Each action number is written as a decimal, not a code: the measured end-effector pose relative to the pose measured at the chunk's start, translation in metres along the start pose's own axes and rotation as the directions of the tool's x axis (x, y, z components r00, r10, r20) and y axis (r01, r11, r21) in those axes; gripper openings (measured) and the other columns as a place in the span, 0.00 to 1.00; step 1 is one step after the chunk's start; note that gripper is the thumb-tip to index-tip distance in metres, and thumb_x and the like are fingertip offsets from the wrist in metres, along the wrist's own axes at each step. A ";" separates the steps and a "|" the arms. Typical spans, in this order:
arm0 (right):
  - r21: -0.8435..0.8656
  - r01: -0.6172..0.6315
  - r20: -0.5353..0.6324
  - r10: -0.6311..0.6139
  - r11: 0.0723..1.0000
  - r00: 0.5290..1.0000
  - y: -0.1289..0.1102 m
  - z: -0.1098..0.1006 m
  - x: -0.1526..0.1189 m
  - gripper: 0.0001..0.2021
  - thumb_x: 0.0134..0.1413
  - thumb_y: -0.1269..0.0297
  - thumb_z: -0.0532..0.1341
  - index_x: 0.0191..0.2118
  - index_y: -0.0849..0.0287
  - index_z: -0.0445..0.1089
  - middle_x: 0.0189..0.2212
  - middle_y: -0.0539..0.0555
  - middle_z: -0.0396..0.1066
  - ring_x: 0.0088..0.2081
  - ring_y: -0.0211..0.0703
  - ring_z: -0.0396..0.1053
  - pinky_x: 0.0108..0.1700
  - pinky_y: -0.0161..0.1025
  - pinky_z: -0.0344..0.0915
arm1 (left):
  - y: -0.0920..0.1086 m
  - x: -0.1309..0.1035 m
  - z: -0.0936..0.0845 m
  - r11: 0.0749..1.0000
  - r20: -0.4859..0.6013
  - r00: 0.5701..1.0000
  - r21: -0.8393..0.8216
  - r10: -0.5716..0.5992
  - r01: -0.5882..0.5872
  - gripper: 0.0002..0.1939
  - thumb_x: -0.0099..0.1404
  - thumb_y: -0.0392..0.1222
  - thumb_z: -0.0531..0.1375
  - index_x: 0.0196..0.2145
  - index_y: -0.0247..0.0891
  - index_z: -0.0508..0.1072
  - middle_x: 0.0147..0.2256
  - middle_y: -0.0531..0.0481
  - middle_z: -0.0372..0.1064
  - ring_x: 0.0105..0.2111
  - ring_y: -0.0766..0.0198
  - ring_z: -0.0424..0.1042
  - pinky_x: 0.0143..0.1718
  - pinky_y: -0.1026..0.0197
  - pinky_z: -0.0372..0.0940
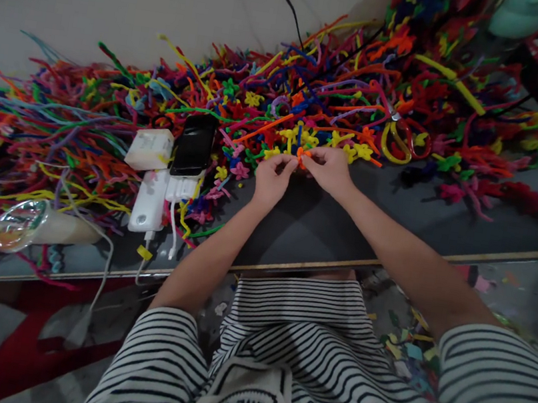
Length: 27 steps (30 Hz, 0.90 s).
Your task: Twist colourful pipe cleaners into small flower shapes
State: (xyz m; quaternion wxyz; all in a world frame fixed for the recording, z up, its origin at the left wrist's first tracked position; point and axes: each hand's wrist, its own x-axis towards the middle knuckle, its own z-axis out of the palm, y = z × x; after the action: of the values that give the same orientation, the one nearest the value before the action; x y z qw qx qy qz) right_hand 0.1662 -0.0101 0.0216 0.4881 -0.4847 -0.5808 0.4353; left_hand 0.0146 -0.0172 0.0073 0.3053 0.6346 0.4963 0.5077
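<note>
Between my two hands is a small orange pipe cleaner piece, bent into loops. My left hand pinches its left side with thumb and forefinger. My right hand grips it from the right, fingertips close to those of the left. Just behind the fingers lie yellow pipe cleaner flowers and a long orange pipe cleaner. The exact shape of the held piece is partly hidden by my fingertips.
A heap of coloured pipe cleaners runs along the table against the wall. Scissors lie right of my hands. Leftward are a black phone, a white power bank, a white box and a plastic-topped cup.
</note>
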 end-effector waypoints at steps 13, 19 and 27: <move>0.006 0.040 -0.093 -0.039 0.999 0.995 0.001 -0.007 0.004 0.23 0.47 0.41 0.70 0.38 0.56 0.79 0.33 0.55 0.78 0.32 0.44 0.75 0.26 0.37 0.71 | 0.007 0.000 0.000 1.000 -0.131 0.991 0.027 0.010 -0.006 0.14 0.68 0.53 0.63 0.37 0.41 0.81 0.34 0.49 0.79 0.35 0.63 0.76 0.37 0.63 0.69; -0.135 0.141 -0.055 -0.149 0.981 0.987 -0.001 -0.009 0.001 0.26 0.49 0.36 0.66 0.34 0.58 0.80 0.31 0.56 0.78 0.36 0.49 0.76 0.36 0.43 0.75 | 0.006 0.002 -0.001 1.000 -0.096 0.995 0.011 0.012 -0.011 0.10 0.67 0.47 0.64 0.32 0.40 0.80 0.29 0.50 0.78 0.29 0.64 0.74 0.33 0.62 0.67; -0.254 0.143 -0.042 -0.159 0.956 0.986 -0.004 -0.010 0.000 0.22 0.52 0.41 0.67 0.33 0.58 0.80 0.29 0.55 0.78 0.33 0.47 0.75 0.41 0.44 0.72 | 0.006 0.003 -0.004 0.998 -0.016 1.000 0.054 -0.011 0.012 0.07 0.65 0.43 0.65 0.31 0.40 0.80 0.26 0.53 0.76 0.25 0.66 0.70 0.30 0.63 0.64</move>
State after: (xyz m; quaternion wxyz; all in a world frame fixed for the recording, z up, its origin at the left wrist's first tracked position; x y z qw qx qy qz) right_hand 0.1756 -0.0104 0.0265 0.4727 -0.5099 -0.6510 0.3047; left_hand 0.0130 -0.0169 0.0149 0.2872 0.6356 0.5159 0.4973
